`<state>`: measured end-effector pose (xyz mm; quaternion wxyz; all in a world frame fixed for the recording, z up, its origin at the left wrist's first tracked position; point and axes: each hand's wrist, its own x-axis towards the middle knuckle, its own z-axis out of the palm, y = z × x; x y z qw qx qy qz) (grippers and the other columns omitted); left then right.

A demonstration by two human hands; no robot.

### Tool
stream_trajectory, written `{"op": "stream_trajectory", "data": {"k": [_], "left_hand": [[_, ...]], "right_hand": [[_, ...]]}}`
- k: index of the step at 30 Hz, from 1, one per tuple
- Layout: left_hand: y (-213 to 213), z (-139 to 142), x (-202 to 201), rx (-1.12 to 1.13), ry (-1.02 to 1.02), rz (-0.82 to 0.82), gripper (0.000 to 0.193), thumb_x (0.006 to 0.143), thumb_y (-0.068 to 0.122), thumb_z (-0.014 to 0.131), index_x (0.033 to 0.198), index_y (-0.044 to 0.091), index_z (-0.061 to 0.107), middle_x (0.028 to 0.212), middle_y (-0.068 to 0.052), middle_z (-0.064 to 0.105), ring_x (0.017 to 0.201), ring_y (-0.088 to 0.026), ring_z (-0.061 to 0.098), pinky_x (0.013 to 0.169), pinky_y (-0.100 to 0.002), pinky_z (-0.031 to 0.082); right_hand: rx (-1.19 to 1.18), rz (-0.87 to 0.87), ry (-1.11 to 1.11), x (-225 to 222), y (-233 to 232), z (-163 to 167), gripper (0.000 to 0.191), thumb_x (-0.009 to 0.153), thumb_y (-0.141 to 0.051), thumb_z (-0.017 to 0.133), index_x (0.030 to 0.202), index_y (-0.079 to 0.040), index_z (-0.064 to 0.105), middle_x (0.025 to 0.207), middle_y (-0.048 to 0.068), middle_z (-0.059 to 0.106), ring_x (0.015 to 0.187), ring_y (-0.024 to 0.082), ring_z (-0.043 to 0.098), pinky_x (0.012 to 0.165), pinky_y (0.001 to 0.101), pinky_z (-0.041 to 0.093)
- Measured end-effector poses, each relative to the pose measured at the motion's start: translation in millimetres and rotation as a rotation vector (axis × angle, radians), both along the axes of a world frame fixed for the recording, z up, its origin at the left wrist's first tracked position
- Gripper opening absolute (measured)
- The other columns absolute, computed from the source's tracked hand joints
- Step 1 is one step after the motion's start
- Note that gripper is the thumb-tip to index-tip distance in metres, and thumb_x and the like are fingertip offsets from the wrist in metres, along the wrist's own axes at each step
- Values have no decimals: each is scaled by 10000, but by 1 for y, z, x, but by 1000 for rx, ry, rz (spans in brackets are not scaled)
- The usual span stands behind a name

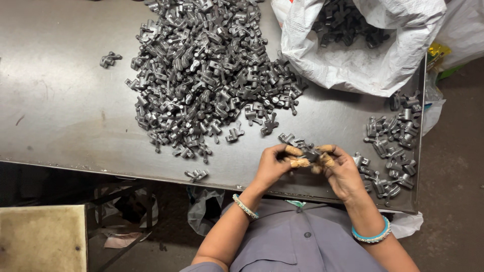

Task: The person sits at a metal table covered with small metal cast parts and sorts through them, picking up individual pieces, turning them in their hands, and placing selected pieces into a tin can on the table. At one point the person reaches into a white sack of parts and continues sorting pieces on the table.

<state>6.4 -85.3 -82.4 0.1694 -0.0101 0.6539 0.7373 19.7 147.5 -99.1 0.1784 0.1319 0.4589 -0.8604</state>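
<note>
My left hand (pixel 275 165) and my right hand (pixel 340 171) meet over the near edge of a dark metal table (pixel 65 116). Both grip one small dark forged metal part (pixel 308 154) between fingertips that wear tan finger covers. A big heap of the same forged parts (pixel 206 70) lies on the table ahead of my left hand. A smaller group of parts (pixel 393 146) lies just right of my right hand. A silver bangle is on my left wrist, a blue one on my right.
A white woven sack (pixel 353 65) holding more parts sits at the table's far right. Single parts lie apart at the far left (pixel 109 59) and at the near edge (pixel 196 175). A tan stool top (pixel 43 236) stands lower left.
</note>
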Motion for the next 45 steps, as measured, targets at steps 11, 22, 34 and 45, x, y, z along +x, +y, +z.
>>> {"op": "stream_trajectory", "data": {"k": [11,22,34,45], "left_hand": [[-24,21,-9,-563,310,176,438,736,-70,717,1142,86,765,989,-94,680,712,-212,702,684,-335,584],[-10,29,-23,-652,329,82,461,720,-58,753,1149,103,706,1233,-128,574,875,-335,688,781,-429,566],[4,28,-14,-564,292,98,331,731,34,836,1035,78,714,1058,-101,577,779,-277,695,709,-407,558],[17,21,0,-555,325,106,425,704,32,860,1086,92,684,1019,-102,616,838,-275,701,725,-396,563]], "right_hand": [[255,99,168,-73,11,64,265,870,-86,765,1074,-39,604,973,166,720,728,205,690,559,282,520],[1509,253,633,-26,-64,75,508,723,-64,843,1182,-59,626,1109,114,699,1045,334,600,911,434,513],[98,71,59,-5,3,26,281,885,23,689,1156,23,615,1096,137,707,935,200,725,827,328,612],[509,219,15,-53,23,52,248,1031,-146,708,1135,61,622,827,295,682,569,281,636,405,330,410]]}}
